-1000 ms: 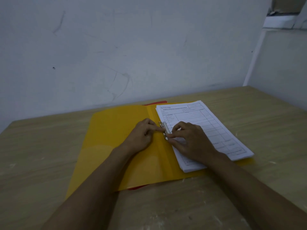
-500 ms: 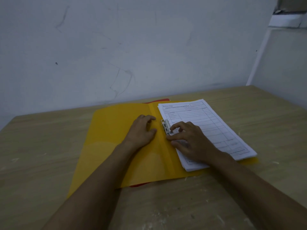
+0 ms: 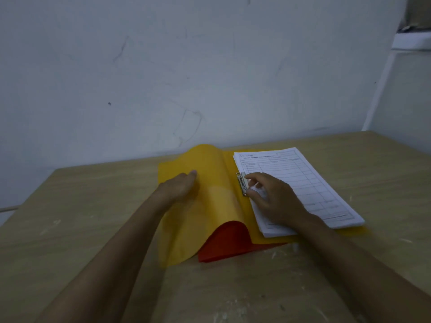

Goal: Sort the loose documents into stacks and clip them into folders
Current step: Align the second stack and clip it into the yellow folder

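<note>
A yellow folder [image 3: 235, 220] lies open on the wooden table. Its left cover [image 3: 210, 173] arches up off the table, blurred, with my left hand [image 3: 180, 186] against it, fingers fairly straight. A white stack of printed forms [image 3: 300, 183] sits on the folder's right half. A metal clip [image 3: 241, 184] holds the stack's left edge. My right hand [image 3: 272, 199] rests on the stack, its curled index finger and thumb on the clip. Under the raised cover shows a red folder [image 3: 224, 243].
The wooden table [image 3: 81, 229] runs to a grey-white wall [image 3: 186, 78] behind. The table's right side meets a second wall [image 3: 405, 108] at a corner. Bare wood lies left of and in front of the folders.
The yellow folder's left cover lay flat with my left hand on it; now it is lifted and curves toward the right, baring the red folder. My right hand stays by the clip.
</note>
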